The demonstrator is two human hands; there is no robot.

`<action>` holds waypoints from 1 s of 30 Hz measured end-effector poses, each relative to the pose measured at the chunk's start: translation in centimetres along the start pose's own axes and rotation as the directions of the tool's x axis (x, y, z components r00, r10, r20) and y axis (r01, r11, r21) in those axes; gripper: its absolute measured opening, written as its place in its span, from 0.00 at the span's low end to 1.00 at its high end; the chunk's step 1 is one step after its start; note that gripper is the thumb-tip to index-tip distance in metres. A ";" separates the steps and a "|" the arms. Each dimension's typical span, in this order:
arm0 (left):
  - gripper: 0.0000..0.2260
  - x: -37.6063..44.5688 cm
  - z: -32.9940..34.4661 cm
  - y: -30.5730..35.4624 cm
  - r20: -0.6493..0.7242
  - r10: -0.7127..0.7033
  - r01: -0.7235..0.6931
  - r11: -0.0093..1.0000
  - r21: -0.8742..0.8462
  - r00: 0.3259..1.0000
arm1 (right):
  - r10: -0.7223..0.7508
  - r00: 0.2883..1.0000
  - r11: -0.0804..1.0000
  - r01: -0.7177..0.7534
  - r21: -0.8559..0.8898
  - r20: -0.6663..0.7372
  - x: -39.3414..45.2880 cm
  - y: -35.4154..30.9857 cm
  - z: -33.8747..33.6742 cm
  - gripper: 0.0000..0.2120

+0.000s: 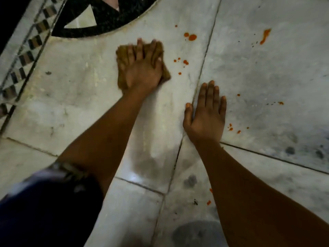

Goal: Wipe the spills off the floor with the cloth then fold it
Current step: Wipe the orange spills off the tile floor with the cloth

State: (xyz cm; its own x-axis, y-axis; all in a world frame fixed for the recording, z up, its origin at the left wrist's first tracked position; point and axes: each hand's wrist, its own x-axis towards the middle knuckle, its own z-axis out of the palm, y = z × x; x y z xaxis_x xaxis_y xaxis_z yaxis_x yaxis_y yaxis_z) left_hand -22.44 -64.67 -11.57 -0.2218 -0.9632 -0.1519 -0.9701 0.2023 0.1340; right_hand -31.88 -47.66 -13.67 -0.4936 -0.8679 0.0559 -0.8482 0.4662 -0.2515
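Note:
A brown cloth (122, 68) lies bunched on the white marble floor (71, 97). My left hand (143, 68) presses flat on it with straight, spread fingers. My right hand (206, 114) rests flat on the floor, palm down, across a tile joint, apart from the cloth. Orange-red spill drops dot the floor: two blobs (191, 36) above right of the cloth, small drops (185, 62) just right of it, a streak (265, 35) far right, specks (231, 128) beside my right hand, and drops (208, 202) near my right forearm.
A black and white inlaid pattern (99, 20) curves across the top left, with a checkered border strip (26, 57) running down the left. My dark-clothed knee (41, 211) fills the bottom left. Grey smudges (197, 232) mark the tiles near the bottom.

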 end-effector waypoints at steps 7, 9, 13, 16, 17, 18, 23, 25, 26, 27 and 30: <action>0.24 -1.8 0.1 3.4 0.046 0.433 -0.435 0.897 0.080 0.900 | 0.008 1.000 1.000 -0.008 -0.002 -0.018 -0.1 -0.1 0.0 0.30; 0.23 -3.1 0.4 1.7 0.022 0.492 -0.492 0.868 0.067 0.870 | 0.008 1.000 1.000 -0.008 -0.004 -0.017 0.0 -0.2 0.0 0.31; 0.23 1.6 0.1 3.4 0.009 0.259 -0.259 0.964 0.053 0.966 | 0.020 0.999 1.000 -0.020 -0.005 -0.027 0.1 -0.2 0.1 0.31; 0.24 1.6 0.2 5.6 0.007 0.242 -0.242 0.968 0.061 0.970 | 0.022 0.999 1.000 -0.022 -0.002 -0.038 0.0 -0.2 0.2 0.31; 0.24 0.5 0.3 5.4 0.024 0.347 -0.348 0.932 0.098 0.937 | 0.022 0.999 1.000 -0.022 -0.003 -0.044 0.1 -0.2 0.1 0.31; 0.25 -0.8 0.4 4.5 0.043 0.478 -0.479 0.869 0.125 0.877 | 0.020 0.999 1.000 -0.020 -0.002 -0.047 0.2 -0.2 0.1 0.31; 0.26 1.1 -0.8 -3.7 0.110 0.731 -0.739 0.663 0.119 0.673 | 0.012 0.999 1.000 -0.012 0.004 -0.040 0.1 -0.2 0.0 0.31; 0.28 5.1 -0.7 -3.5 0.073 0.580 -0.584 0.804 0.109 0.812 | 0.015 0.999 1.000 -0.015 -0.003 -0.040 0.1 -0.2 0.2 0.31; 0.29 5.8 -0.6 -2.2 0.061 0.506 -0.509 0.856 0.085 0.861 | 0.019 0.999 1.000 -0.019 -0.004 -0.037 0.1 -0.1 0.2 0.31; 0.29 5.6 -0.3 -0.4 0.051 0.468 -0.471 0.878 0.090 0.882 | 0.019 0.999 1.000 -0.019 -0.005 -0.031 0.1 -0.1 0.2 0.31; 0.27 0.7 0.8 2.9 0.106 0.639 -0.647 0.750 0.135 0.762 | 0.014 1.000 1.000 -0.014 -0.003 -0.022 0.1 -0.2 0.0 0.32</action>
State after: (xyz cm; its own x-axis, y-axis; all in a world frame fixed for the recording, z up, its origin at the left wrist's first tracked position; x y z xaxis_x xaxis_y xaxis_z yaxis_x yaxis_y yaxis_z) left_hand -25.54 -64.65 -12.04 -0.7990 -0.5862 -0.1340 -0.5974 0.7992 0.0664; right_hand -31.74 -47.88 -13.62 -0.5092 -0.8575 0.0739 -0.8420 0.4785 -0.2492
